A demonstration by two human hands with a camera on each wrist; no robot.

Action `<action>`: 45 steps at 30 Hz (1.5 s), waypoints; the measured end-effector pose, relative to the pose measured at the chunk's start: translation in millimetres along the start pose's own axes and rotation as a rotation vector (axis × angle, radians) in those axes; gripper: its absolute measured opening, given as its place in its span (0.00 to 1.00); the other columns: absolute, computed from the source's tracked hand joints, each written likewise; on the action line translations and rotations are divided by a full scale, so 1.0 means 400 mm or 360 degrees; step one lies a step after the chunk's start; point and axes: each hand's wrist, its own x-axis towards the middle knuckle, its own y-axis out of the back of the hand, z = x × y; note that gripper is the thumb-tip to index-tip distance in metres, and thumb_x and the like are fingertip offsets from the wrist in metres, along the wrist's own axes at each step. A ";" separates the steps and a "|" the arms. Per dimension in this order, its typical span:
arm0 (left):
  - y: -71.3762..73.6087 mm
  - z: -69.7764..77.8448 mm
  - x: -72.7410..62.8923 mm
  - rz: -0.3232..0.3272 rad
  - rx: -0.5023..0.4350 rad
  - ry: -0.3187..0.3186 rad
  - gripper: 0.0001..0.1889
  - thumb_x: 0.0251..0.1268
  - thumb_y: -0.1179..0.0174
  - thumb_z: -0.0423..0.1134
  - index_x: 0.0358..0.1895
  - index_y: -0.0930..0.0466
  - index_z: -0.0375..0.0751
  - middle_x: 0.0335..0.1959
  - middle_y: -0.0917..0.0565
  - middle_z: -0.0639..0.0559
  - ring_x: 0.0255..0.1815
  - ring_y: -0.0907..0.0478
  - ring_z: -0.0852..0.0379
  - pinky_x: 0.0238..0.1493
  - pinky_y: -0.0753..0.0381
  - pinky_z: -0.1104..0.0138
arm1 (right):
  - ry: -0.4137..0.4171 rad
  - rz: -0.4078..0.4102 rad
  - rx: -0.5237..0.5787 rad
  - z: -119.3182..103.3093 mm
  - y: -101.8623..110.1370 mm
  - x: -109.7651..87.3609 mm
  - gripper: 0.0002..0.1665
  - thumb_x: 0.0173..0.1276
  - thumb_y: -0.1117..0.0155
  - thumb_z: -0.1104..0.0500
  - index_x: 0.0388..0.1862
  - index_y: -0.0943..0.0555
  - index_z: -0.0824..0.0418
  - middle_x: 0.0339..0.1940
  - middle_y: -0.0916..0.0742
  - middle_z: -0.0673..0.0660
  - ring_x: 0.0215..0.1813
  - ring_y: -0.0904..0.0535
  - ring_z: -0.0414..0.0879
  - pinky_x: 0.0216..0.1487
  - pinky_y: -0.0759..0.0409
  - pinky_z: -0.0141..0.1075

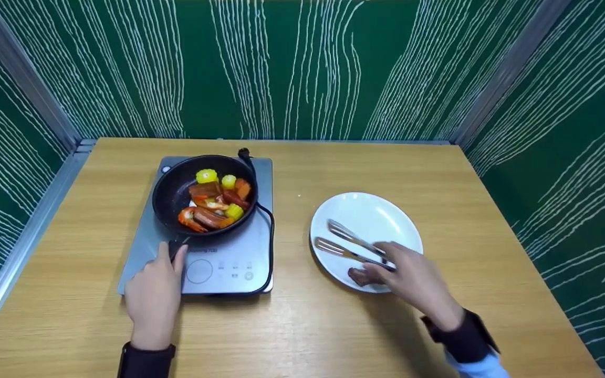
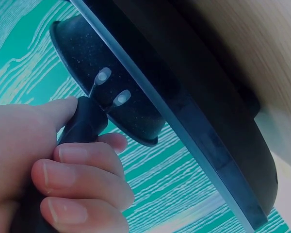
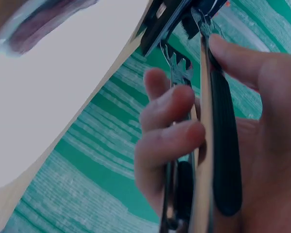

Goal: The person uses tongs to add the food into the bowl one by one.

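Observation:
My left hand (image 1: 153, 294) grips the black handle (image 2: 85, 121) of a frying pan (image 1: 168, 197), thumb on top and fingers curled beneath. In the pan lie corn pieces (image 1: 206, 176), an orange shrimp (image 1: 189, 219) and reddish-brown meat pieces (image 1: 205, 189). Over on the right, my right hand (image 1: 415, 278) holds metal tongs (image 1: 340, 229) with black grips, fingers on one arm and thumb on the other. Their slotted heads are spread apart over the white plate (image 1: 381, 212). A brown piece of meat (image 1: 360, 276) sits on the plate near the hand, partly hidden by it.
Under the pan is a silver induction cooker (image 1: 208, 281), with a black power cord (image 1: 272, 236) lying along its right side. Both cooker and plate stand on a wooden table (image 1: 292, 325). Green walls (image 1: 323, 73) with white lines enclose the back and sides.

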 end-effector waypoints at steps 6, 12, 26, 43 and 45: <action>-0.001 0.000 -0.001 0.0037 0.0004 -0.0022 0.25 0.77 0.44 0.53 0.53 0.22 0.30 0.11 0.26 0.40 0.08 0.33 0.46 0.10 0.41 0.61 | -0.0103 -0.0167 -0.0098 0.078 0.040 -0.056 0.29 0.69 0.31 0.42 0.59 0.18 0.59 0.44 0.12 0.55 0.39 0.20 0.46 0.37 0.23 0.46; 0.001 -0.001 -0.001 -0.0021 0.0001 0.0011 0.26 0.77 0.45 0.54 0.58 0.22 0.30 0.12 0.26 0.41 0.09 0.32 0.47 0.11 0.42 0.62 | -0.0187 -0.0351 -0.0065 0.147 0.050 -0.096 0.30 0.67 0.31 0.38 0.58 0.17 0.57 0.40 0.14 0.50 0.36 0.24 0.44 0.34 0.30 0.40; -0.004 -0.001 -0.005 0.0137 0.0035 -0.0055 0.24 0.75 0.41 0.52 0.54 0.20 0.30 0.08 0.31 0.44 0.06 0.36 0.49 0.10 0.45 0.64 | -0.0252 -0.0514 -0.0039 0.198 0.053 -0.085 0.30 0.66 0.30 0.38 0.60 0.16 0.56 0.48 0.11 0.53 0.43 0.21 0.46 0.39 0.26 0.43; 0.000 0.000 -0.002 0.0038 0.0005 -0.0008 0.25 0.77 0.44 0.54 0.56 0.21 0.31 0.10 0.28 0.42 0.08 0.33 0.48 0.10 0.43 0.63 | -0.0106 -0.0177 -0.0142 0.190 0.019 -0.079 0.17 0.65 0.27 0.46 0.50 0.12 0.50 0.44 0.09 0.50 0.40 0.16 0.45 0.36 0.25 0.44; 0.000 0.001 -0.003 0.0060 0.0005 -0.0018 0.25 0.76 0.43 0.53 0.55 0.21 0.31 0.10 0.28 0.42 0.07 0.33 0.47 0.10 0.42 0.62 | -0.0106 -0.0156 -0.0140 0.190 0.017 -0.081 0.17 0.65 0.27 0.45 0.50 0.12 0.50 0.43 0.09 0.49 0.39 0.17 0.44 0.36 0.26 0.43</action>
